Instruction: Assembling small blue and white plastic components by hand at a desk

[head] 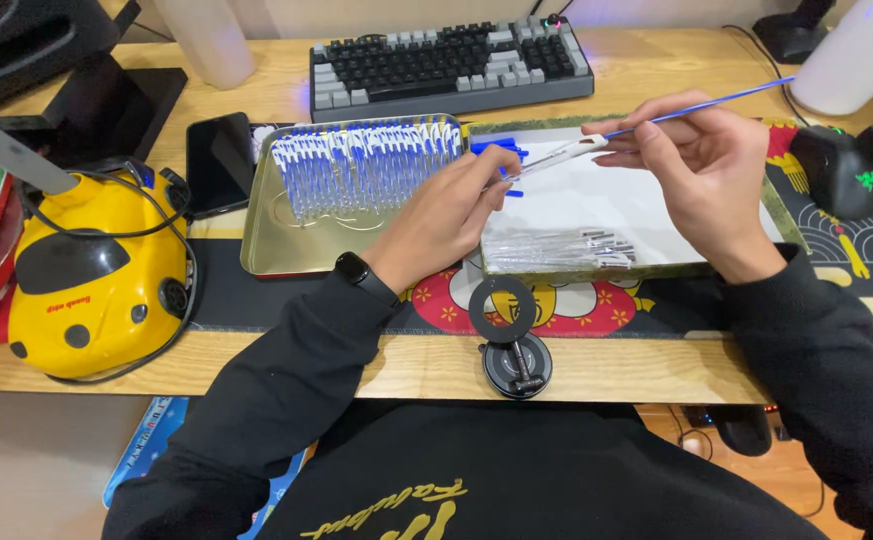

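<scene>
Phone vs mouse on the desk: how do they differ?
The phone is flat, rectangular and glossy, lying left of the metal tray; the mouse is rounded and domed, on the patterned mat at the far right. The phone's screen is dark; the mouse shows a small green mark. Both are black, and neither hand touches them.

thin blue plastic rod (pixel 702 106): blue shaft, white tip | shallow gold metal tray (pixel 267 250): gold, filled with blue-and-white pieces | rounded yellow machine (pixel 97 280): yellow, black panels and dots | keyboard (pixel 452 62): black and grey keys | desk mat (pixel 557 305): black, red and white flowers, yellow motifs | wooden bench (pixel 437 365): light wood grain | sleeves: black
</scene>
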